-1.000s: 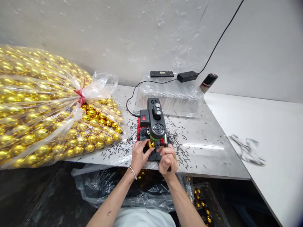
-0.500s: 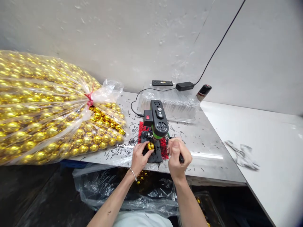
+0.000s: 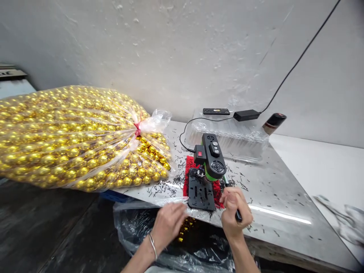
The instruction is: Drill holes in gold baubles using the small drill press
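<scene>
My right hand [image 3: 236, 210] is wrapped round the black grip of the lever [image 3: 238, 216] on a small black press machine [image 3: 214, 157]. Below the machine's head, its black slotted base plate [image 3: 201, 194] bears no ball and lies on a red mat [image 3: 190, 163]. My left hand [image 3: 168, 222], blurred, is over the table's front edge, just left of the plate, with its fingers bent downward. Whether it holds anything cannot be made out. Beneath it, gold balls [image 3: 186, 227] lie in an open clear bag [image 3: 136, 223].
A big tied bag of gold balls [image 3: 85, 140] lies at the left. Behind the machine, a clear plastic container [image 3: 227, 136] bears a remote [image 3: 216, 111] and a power adapter [image 3: 247, 115]. A dark can [image 3: 274, 123] leans beside it. A whitish cloth [image 3: 348, 220] lies at the right.
My left hand has left the base plate and moved toward the front edge, and the gold ball is gone from the plate. My right hand still grips the lever. The view has shifted left.
</scene>
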`<state>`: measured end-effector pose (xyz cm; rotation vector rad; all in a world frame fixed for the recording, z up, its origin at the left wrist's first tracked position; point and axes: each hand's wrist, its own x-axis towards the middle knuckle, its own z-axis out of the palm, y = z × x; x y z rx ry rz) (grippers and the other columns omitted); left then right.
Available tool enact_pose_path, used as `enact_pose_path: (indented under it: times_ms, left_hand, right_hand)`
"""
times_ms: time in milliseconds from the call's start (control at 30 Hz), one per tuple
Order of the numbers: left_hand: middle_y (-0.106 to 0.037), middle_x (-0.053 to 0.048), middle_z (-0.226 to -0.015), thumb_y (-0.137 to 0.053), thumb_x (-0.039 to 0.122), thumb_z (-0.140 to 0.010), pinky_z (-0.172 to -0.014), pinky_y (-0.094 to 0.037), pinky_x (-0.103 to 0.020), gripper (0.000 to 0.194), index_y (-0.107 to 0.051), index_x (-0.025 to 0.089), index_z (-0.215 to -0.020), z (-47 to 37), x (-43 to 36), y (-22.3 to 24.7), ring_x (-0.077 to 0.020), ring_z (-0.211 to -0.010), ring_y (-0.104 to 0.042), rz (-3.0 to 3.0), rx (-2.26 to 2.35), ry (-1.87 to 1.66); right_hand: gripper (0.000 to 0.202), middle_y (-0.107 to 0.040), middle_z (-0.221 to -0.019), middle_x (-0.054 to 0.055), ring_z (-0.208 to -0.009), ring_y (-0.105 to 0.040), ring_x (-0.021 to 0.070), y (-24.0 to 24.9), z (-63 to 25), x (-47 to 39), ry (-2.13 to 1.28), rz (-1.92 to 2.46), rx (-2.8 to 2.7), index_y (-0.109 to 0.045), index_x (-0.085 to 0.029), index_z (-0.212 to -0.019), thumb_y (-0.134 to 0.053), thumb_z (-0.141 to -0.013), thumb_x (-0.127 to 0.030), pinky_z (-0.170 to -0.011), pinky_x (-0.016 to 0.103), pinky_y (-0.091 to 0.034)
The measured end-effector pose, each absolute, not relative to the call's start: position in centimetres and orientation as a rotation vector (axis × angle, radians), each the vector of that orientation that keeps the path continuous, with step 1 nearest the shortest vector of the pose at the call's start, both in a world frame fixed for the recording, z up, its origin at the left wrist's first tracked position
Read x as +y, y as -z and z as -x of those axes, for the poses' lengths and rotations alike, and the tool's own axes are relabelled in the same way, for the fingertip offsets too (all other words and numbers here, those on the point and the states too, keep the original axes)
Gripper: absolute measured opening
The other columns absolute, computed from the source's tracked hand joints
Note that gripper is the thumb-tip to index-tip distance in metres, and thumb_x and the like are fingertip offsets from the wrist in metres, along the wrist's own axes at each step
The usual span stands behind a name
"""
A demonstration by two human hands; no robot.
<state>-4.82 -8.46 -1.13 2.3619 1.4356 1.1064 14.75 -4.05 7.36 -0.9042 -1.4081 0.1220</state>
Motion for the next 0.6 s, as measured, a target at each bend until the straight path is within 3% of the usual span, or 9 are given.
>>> enact_pose_path:
  times_ms: [167, 233, 300, 433, 600]
  left_hand:
    - [-0.07, -0.013, -0.107, -0.057, 0.019, -0.088, -0.094, -0.046, -0.048, 0.018, -0.071, 0.022, -0.099, 8.9, 1.5, -4.4, -0.0305, -0.103, -0.062, -2.067, 1.859, -1.113]
    - [-0.069, -0.011, -0.089, -0.065, 0.016, -0.083, -0.092, -0.046, -0.046, 0.007, -0.07, 0.02, -0.082, 9.9, 4.7, -4.6, -0.0295, -0.095, -0.063, -2.043, 1.852, -1.025]
    - [-0.065, -0.007, -0.076, -0.071, 0.018, -0.081, -0.086, -0.05, -0.042, 0.011, -0.066, 0.018, -0.071, 10.1, 7.0, -3.9, -0.0249, -0.085, -0.065, -2.035, 1.821, -0.934]
    - [-0.066, -0.003, -0.089, -0.062, 0.034, -0.092, -0.074, -0.055, -0.034, 0.02, -0.064, 0.014, -0.094, 9.6, 9.0, -2.4, -0.0153, -0.079, -0.064, -1.999, 1.769, -0.809]
    - [-0.065, -0.004, -0.078, -0.074, 0.022, -0.076, -0.073, -0.052, -0.034, 0.009, -0.068, 0.016, -0.08, 9.8, 8.3, -3.4, -0.0196, -0.073, -0.064, -1.956, 1.723, -0.882]
  right_hand:
    - [0.031, -0.051, -0.063, 0.0, -0.062, -0.051, 0.0139, -7.3, -14.7, -4.0, -0.1, 0.896, -1.416, -0.045, -0.02, -0.062, -0.045, -0.092, -0.01, -0.056, 0.029, -0.039]
    - [0.029, -0.051, -0.064, 0.0, -0.062, -0.05, 0.0135, -7.3, -14.7, -3.9, -0.093, 0.886, -1.432, -0.046, -0.02, -0.064, -0.045, -0.091, -0.009, -0.056, 0.029, -0.039]
    - [0.029, -0.051, -0.064, 0.0, -0.061, -0.05, 0.0131, -7.3, -14.7, -3.9, -0.088, 0.871, -1.445, -0.047, -0.02, -0.065, -0.044, -0.091, -0.007, -0.056, 0.028, -0.039]
    - [0.029, -0.051, -0.064, 0.0, -0.061, -0.051, 0.0133, -7.1, -14.6, -3.9, -0.098, 0.859, -1.439, -0.047, -0.02, -0.064, -0.045, -0.09, -0.007, -0.055, 0.028, -0.039]
    - [0.031, -0.05, -0.064, 0.0, -0.061, -0.051, 0.0129, -7.2, -14.7, -4.0, -0.084, 0.865, -1.457, -0.045, -0.02, -0.062, -0.044, -0.09, -0.007, -0.053, 0.027, -0.039]
